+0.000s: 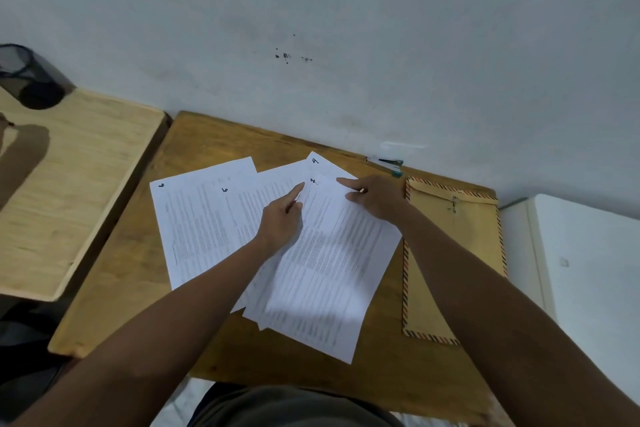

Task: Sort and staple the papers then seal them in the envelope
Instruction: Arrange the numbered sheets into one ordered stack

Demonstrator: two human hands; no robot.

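A worn brown wooden desk [145, 274] stands against a pale wall. Flat white printed papers [322, 270], hand-numbered at their corners, lie fanned across its middle. A tan envelope [478, 239] with striped edging and a metal clasp lies flat just to their right. The left hand [280, 222] and right hand [377, 198] rest on the sheets, forefingers extended. A small stapler [388, 163] sits by the wall.

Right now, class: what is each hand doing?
Left hand: forefinger straight, pressing on the papers; whether it holds anything cannot be told.
Right hand: open, fingers resting on the top sheet.
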